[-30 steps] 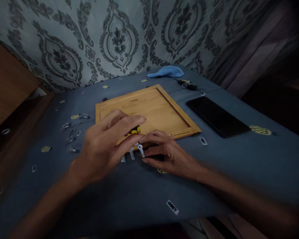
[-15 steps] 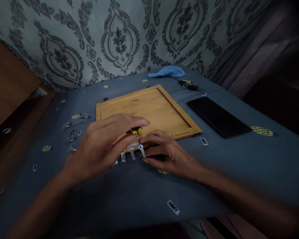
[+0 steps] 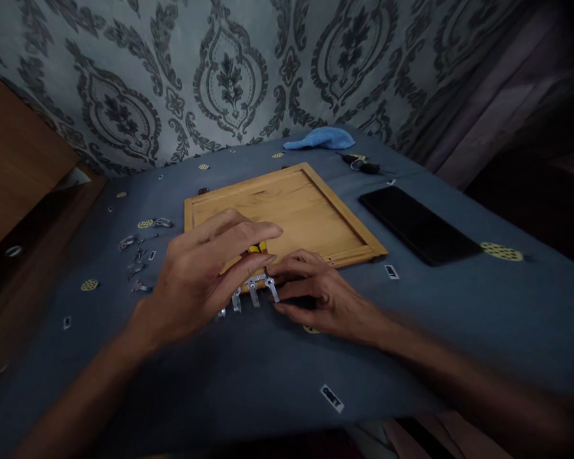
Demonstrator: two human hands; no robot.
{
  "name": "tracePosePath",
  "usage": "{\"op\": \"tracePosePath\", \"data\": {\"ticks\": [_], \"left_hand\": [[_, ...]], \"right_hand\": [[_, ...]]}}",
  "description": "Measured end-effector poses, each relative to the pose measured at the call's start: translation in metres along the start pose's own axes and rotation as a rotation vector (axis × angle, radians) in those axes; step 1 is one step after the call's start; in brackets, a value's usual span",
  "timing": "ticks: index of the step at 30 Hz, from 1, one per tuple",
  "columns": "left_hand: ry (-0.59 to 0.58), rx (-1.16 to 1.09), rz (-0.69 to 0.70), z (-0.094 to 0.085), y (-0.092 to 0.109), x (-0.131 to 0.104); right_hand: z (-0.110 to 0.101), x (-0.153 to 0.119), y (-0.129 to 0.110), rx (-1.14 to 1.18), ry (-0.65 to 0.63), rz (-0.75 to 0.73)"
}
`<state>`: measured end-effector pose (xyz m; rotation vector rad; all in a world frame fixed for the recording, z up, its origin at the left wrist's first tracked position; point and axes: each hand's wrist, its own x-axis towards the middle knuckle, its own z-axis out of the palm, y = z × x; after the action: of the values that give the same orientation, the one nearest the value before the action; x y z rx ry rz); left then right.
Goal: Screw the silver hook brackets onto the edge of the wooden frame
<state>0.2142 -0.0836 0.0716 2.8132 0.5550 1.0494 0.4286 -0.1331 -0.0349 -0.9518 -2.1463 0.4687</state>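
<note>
My left hand [image 3: 196, 271] is closed round the yellow-and-black handle of a small screwdriver [image 3: 257, 247], which stands upright over the near edge of a framed wooden board [image 3: 287, 204]. Its tip meets a silver metal hook [image 3: 272, 290] at that edge. The fingers of my right hand [image 3: 323, 290] pinch this hook from the right side. More silver hooks [image 3: 253, 293] line the same edge to the left, partly covered by my left hand. The board lies flat on the blue cloth.
Loose metal hooks [image 3: 136, 271] and small screws lie left of the board. A black phone [image 3: 418, 223] rests at the right. Behind it are a dark tool-like item [image 3: 363, 166] and a blue cloth [image 3: 320, 138]. A patterned wall [image 3: 229, 76] borders the back.
My left hand has twisted slightly on the screwdriver, its fingers lifting and the yellow handle turning with it. My right hand stays in place at the hook.
</note>
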Motion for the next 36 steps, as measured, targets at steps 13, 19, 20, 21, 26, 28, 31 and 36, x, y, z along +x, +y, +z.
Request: {"op": "tracePosePath", "data": {"ticks": [13, 19, 20, 21, 26, 28, 31, 36], "left_hand": [[0.018, -0.142, -0.173, -0.0056, 0.0011, -0.0019], [0.149, -0.194, -0.216, -0.0094, 0.0006, -0.0049], [0.131, -0.181, -0.212, -0.009, 0.0005, -0.0054], [0.112, -0.163, -0.205, -0.0083, 0.0005, -0.0058], [0.05, -0.08, -0.171, -0.0049, 0.0016, -0.0058], [0.056, -0.066, -0.149, -0.0038, 0.0019, -0.0049], [0.052, -0.054, -0.122, -0.002, 0.0018, -0.0037], [0.044, -0.06, -0.103, 0.0001, 0.0012, -0.0039]], "right_hand": [[-0.0001, 0.0003, -0.0007, 0.002, 0.008, 0.002], [-0.0008, -0.0001, -0.0007, 0.003, -0.004, -0.011], [-0.0007, -0.0003, -0.0006, 0.001, -0.006, -0.011], [-0.0005, -0.0005, -0.0004, 0.0, -0.008, -0.01], [-0.0001, -0.0008, -0.0004, 0.0, 0.006, -0.006], [-0.0005, -0.0008, -0.0004, -0.001, 0.005, -0.006], [-0.0009, -0.0009, -0.0001, 0.004, -0.002, -0.007], [-0.001, -0.0012, -0.0001, 0.013, -0.001, -0.008]]}}
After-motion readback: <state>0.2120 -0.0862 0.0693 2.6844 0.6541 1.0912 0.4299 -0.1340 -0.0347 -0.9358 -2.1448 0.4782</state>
